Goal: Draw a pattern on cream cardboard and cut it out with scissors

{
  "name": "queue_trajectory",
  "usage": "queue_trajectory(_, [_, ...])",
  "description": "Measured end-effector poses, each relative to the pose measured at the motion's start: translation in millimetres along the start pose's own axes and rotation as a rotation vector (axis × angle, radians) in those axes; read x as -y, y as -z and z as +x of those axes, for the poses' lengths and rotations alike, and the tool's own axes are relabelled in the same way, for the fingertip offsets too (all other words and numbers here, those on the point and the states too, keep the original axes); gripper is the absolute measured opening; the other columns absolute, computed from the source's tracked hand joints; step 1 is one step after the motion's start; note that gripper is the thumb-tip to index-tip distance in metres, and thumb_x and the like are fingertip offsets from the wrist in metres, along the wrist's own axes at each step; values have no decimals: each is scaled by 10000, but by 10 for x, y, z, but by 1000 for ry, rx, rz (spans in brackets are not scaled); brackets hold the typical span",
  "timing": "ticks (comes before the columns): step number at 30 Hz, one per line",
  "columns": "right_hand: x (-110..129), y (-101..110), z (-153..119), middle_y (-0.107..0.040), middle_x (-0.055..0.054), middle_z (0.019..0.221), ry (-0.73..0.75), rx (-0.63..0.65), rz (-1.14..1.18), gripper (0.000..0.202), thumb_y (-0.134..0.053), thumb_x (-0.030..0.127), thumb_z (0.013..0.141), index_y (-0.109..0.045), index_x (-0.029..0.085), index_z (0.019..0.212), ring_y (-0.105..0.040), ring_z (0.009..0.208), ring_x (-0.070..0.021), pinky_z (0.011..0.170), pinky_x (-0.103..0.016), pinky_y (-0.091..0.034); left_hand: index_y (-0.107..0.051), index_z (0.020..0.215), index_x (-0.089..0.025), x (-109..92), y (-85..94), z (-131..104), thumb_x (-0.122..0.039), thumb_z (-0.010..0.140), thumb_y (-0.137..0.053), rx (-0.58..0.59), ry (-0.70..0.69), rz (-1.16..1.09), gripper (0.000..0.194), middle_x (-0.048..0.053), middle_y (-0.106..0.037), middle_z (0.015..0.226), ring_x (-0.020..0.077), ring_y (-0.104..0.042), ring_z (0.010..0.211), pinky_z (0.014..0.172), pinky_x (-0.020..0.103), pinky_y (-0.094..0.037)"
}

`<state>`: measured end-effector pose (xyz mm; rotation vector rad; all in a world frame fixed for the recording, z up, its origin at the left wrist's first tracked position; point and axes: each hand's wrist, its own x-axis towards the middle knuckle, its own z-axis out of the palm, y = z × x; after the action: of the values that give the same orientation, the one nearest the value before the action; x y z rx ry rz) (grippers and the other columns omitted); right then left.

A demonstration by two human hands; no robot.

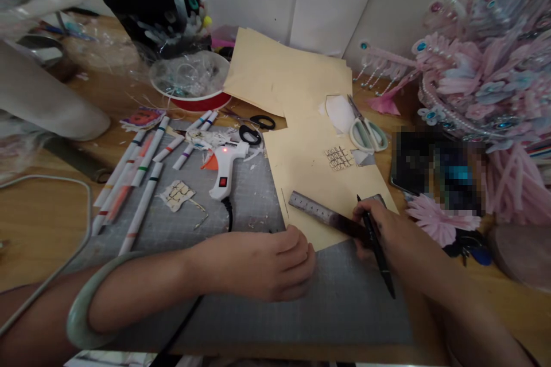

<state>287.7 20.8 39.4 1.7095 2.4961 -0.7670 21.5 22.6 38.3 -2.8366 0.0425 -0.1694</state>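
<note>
Right grip [390,223] closed round pen [379,256] and ruler [314,210], likely for handiness; left grip [275,264] curled at card [301,155] edge, hold unclear.

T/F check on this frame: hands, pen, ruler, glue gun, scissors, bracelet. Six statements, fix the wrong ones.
1. The right hand holds a black pen. True.
2. The white glue gun lies on the gray cutting mat with a red light showing. True.
3. The left hand grips the glue gun. False: its fingers are curled, apart from the glue gun.
4. The ruler lies among the markers. False: it lies over the cream sheet, one end by the right hand.
5. The pale-green-handled scissors lie at the sheet's right edge. True.
6. The bracelet is on the right arm. False: it is on the left.
</note>
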Motion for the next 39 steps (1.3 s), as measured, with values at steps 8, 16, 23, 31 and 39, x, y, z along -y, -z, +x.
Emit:
queue_trajectory(8, [30, 5, -9, -642, -74, 920, 14, 50, 9, 357, -542, 141, 734, -453, 191, 1076, -604, 730, -178, 588, -248, -405, -589, 941, -233, -52, -73, 52, -199, 897, -409, -123, 39, -161, 188, 42, -640, 983, 176, -586, 819, 731, 303, -472])
queue_trajectory(16, [71, 53, -68, -636, -6, 751, 38, 107, 26, 314, -531, 124, 726, -478, 194, 1027, -586, 632, -149, 546, -234, -374, -658, 872, -157, -134, 6, -210, -214, 874, -483, -171, 108, -264, 184, 41, -644, 942, 182, -584, 860, 786, 292, -485])
queue_trajectory(23, [146, -13, -110, -631, 2, 758, 180, 157, -5, 315, -494, 78, 729, -495, 206, 1017, -584, 629, -144, 542, -235, -395, -676, 866, -188, -276, 7, -455, -216, 877, -455, -160, 54, -377, 224, 39, -653, 988, 178, -594, 890, 837, 290, -479])
queue_trajectory(31, [157, -147, -74, -600, -97, 1130, 335, 68, -131, 421, -467, 61, 747, -480, 200, 1143, -634, 825, -221, 638, -304, -479, -652, 871, -232, -290, 20, -440, -218, 880, -456, -142, 63, -394, 197, 31, -669, 919, 181, -601, 825, 756, 324, -503])
queue_trajectory(39, [117, -162, 22, -575, -113, 1193, 340, 88, -139, 422, -453, 48, 771, -469, 195, 1166, -620, 961, -243, 750, -360, -506, -647, 1031, -192, -306, 65, -472, -243, 875, -457, -128, 60, -332, 250, 68, -680, 960, 209, -614, 891, 763, 338, -503])
